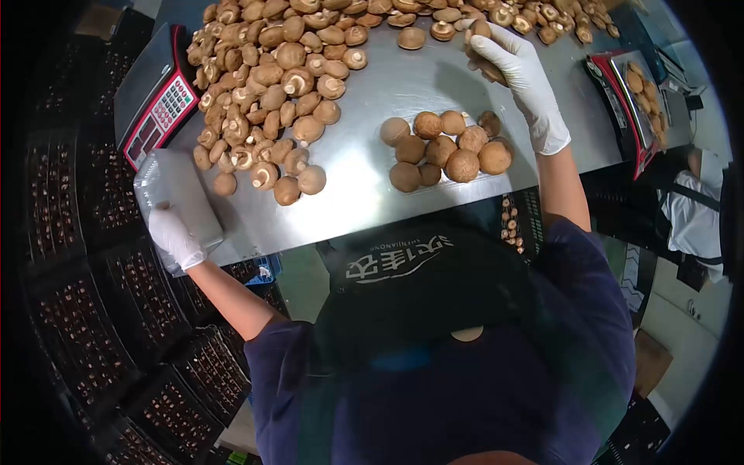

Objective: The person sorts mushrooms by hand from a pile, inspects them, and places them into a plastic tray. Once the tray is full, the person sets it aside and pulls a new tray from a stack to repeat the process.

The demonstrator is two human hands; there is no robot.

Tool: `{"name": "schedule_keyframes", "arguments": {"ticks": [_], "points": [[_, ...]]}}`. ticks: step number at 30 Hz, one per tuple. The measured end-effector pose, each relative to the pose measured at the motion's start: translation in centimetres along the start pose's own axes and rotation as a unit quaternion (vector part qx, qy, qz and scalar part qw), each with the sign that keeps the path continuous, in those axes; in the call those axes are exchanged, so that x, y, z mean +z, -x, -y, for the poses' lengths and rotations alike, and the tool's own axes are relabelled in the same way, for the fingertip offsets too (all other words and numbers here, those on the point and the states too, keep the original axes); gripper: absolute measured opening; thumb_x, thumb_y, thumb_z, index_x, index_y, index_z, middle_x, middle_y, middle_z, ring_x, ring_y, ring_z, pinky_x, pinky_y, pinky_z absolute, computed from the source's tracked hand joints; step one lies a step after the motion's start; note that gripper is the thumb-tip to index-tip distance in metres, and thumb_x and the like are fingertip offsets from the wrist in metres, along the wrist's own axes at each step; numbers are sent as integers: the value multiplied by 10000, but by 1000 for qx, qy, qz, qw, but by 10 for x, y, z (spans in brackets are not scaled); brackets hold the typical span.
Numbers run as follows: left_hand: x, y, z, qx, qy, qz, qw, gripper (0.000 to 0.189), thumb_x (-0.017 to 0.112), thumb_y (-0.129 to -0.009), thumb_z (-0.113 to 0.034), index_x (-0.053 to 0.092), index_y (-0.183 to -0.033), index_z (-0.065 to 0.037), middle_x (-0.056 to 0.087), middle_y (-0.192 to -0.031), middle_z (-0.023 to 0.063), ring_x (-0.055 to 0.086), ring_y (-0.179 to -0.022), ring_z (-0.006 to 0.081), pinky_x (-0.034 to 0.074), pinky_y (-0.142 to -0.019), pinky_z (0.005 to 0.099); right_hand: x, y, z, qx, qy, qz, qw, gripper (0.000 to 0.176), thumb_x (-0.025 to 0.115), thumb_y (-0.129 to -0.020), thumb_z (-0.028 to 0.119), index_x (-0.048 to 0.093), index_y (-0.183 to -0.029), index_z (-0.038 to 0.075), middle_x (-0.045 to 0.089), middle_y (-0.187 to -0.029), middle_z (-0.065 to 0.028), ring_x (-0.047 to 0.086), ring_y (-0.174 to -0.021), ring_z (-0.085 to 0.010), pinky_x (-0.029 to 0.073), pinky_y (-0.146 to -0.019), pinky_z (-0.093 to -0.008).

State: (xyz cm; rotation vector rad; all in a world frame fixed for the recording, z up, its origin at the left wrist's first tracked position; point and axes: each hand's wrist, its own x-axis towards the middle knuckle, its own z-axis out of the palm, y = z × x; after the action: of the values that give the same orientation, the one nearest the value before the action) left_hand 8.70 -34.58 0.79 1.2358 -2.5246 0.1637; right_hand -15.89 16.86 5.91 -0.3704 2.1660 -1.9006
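My left hand, in a white glove, grips the near side of clear plastic trays, which look stacked, at the table's left edge. Its fingers are partly hidden. My right hand, also gloved, is raised over the table's far right part, with brown mushrooms held between thumb and fingers. Below that hand, a group of round mushrooms sits cap up, close together. A faint clear edge shows around them, perhaps a tray. A large heap of mushrooms covers the table's left and far side.
A red scale with a keypad stands at the left of the metal table. Another red scale at the right bears packed mushrooms. Black crates of mushrooms fill the left floor. A person's white sleeve shows far right.
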Motion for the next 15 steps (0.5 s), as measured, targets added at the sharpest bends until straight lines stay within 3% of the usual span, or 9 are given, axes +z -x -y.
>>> {"name": "schedule_keyframes", "arguments": {"ticks": [2,4,6,10,13,14,15], "points": [[-2,4,-7,-3,-1,4,1000,208,585,-795,-164,733,-860,-34,685,-851,225,682,-794,380,547,-722,426,-19,11,-9,-4,-7,-22,1000,413,681,-885,305,630,-1181,21,644,-892,-13,563,-745,-58,451,-643,-204],[-8,14,-20,-4,-112,58,992,216,585,-800,-174,727,-853,-20,684,-846,227,684,-785,380,550,-705,431,-41,23,-19,33,-77,-50,995,380,647,-913,289,630,-1163,3,652,-927,-38,591,-801,-76,482,-682,-221],[5,1,-8,-31,-95,20,995,222,600,-786,-190,732,-867,-30,683,-850,230,688,-773,373,551,-681,442,-61,39,-26,26,-82,-66,994,378,639,-920,289,629,-1155,-7,667,-928,-60,618,-792,-92,486,-669,-213],[-13,2,-5,-46,-43,49,997,259,671,-731,-235,742,-891,-45,692,-872,212,689,-792,366,541,-696,434,-100,64,-59,65,-126,-145,979,366,620,-935,296,628,-1159,7,690,-920,-94,633,-695,-111,450,-565,-194],[-36,18,-26,-88,-20,-50,995,300,713,-761,-298,723,-901,-33,702,-878,190,684,-822,345,524,-718,438,-121,85,-77,86,-130,-152,976,347,584,-953,286,625,-1133,-7,686,-949,-97,627,-717,-108,463,-582,-198],[-45,28,-37,-59,7,-138,989,269,695,-813,-292,695,-883,-33,701,-852,161,672,-776,346,515,-690,435,-119,91,-80,84,-136,-158,974,347,584,-953,286,625,-1133,-7,686,-949,-97,627,-717,-108,463,-582,-198],[-75,50,-75,-58,45,-147,986,235,674,-856,-266,684,-919,-40,688,-829,126,654,-722,299,509,-674,404,-115,98,-81,69,-138,-127,980,343,587,-948,281,625,-1118,-14,676,-956,-88,618,-730,-103,465,-600,-203]]}}
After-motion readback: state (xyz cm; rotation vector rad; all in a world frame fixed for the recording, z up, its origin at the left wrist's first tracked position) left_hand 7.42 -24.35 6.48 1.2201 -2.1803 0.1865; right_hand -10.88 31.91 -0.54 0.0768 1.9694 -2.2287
